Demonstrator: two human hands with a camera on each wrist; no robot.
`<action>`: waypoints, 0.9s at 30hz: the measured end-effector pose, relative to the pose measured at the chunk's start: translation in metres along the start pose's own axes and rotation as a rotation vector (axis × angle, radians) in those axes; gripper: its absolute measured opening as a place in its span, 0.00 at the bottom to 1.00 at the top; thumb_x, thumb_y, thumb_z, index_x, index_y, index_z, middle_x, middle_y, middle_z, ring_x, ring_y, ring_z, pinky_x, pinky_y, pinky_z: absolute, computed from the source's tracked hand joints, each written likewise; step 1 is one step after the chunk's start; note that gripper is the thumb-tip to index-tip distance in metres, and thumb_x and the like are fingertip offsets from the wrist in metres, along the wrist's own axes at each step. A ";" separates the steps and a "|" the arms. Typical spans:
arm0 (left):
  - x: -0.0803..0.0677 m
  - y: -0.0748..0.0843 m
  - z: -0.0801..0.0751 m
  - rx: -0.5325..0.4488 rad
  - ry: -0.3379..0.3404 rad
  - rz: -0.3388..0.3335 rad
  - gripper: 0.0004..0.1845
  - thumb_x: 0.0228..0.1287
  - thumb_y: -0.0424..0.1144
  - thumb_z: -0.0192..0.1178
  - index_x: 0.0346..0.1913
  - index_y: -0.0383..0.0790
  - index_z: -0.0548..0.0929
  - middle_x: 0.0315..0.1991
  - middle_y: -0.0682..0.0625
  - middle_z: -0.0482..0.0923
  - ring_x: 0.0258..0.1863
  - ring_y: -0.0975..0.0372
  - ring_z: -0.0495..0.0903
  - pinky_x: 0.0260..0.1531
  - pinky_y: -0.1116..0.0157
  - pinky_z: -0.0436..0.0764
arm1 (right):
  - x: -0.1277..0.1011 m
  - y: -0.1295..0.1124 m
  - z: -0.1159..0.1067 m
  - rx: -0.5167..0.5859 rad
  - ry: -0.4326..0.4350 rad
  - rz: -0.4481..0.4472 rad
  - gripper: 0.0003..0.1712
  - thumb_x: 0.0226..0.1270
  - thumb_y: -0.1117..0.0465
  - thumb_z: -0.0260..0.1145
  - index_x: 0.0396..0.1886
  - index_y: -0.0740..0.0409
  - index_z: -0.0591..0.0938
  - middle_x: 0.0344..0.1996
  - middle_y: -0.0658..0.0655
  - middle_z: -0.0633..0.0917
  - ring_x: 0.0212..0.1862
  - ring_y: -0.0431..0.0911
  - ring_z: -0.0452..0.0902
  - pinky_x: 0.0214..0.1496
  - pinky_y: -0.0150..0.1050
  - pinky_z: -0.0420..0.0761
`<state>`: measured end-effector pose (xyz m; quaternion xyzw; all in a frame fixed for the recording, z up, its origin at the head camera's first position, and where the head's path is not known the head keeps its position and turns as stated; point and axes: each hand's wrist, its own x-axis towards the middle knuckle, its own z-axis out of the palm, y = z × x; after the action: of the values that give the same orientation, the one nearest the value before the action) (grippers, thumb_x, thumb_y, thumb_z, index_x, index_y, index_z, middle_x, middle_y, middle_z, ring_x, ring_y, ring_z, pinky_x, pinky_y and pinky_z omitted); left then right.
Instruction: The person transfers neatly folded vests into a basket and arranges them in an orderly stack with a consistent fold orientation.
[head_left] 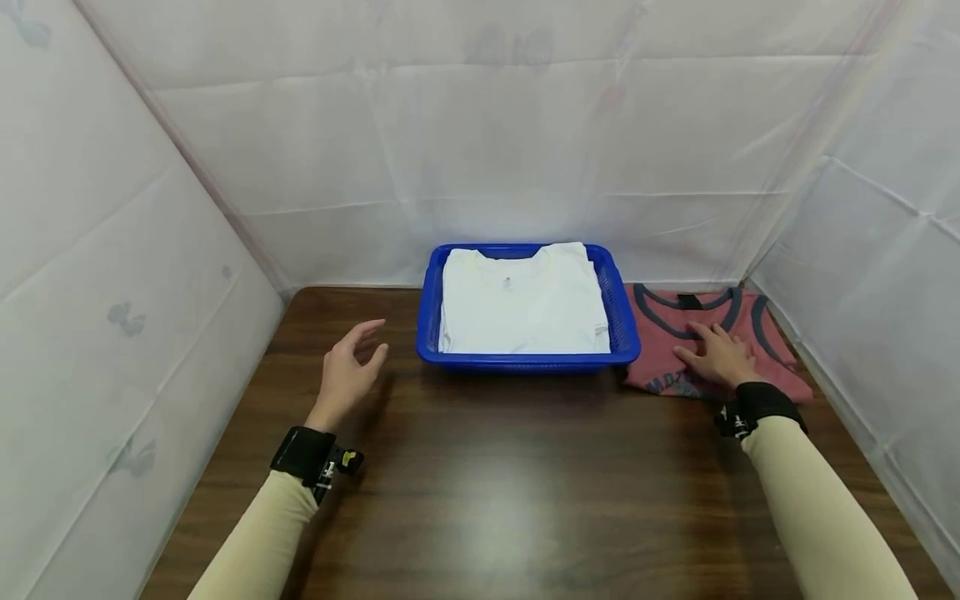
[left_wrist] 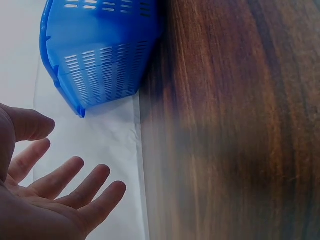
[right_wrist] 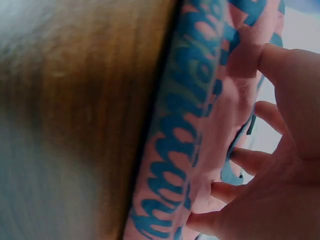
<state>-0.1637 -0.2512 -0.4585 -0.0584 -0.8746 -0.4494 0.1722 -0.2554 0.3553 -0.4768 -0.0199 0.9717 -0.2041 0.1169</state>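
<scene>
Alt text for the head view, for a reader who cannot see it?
A right hand rests on a folded red T-shirt beside a blue basket holding a folded white T-shirt. The left hand hovers open over the wooden table.

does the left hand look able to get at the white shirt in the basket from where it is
Probably yes. The left hand hovers open just left of the blue basket, and the folded white shirt lies uncovered on top, with only the low basket wall between them.

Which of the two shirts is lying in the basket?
The white shirt: it lies folded inside the blue basket. The red shirt lies on the table right of the basket, under the right hand.
</scene>
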 end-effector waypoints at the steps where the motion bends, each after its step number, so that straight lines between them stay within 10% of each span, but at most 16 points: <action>1: 0.001 0.000 0.001 -0.003 0.000 0.000 0.22 0.72 0.31 0.62 0.67 0.38 0.78 0.64 0.34 0.77 0.59 0.39 0.80 0.56 0.42 0.80 | 0.000 0.001 0.000 -0.003 0.004 0.003 0.48 0.77 0.34 0.54 0.81 0.60 0.54 0.76 0.80 0.47 0.71 0.87 0.35 0.61 0.87 0.41; 27: -0.007 -0.005 0.003 0.004 -0.035 -0.037 0.23 0.73 0.29 0.60 0.69 0.36 0.76 0.64 0.33 0.77 0.58 0.37 0.80 0.56 0.42 0.80 | -0.002 0.003 0.008 -0.065 0.001 0.031 0.48 0.77 0.32 0.50 0.80 0.60 0.57 0.76 0.81 0.46 0.73 0.84 0.36 0.65 0.84 0.42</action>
<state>-0.1592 -0.2511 -0.4663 -0.0498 -0.8793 -0.4498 0.1486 -0.2513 0.3554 -0.4847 -0.0085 0.9781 -0.1705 0.1187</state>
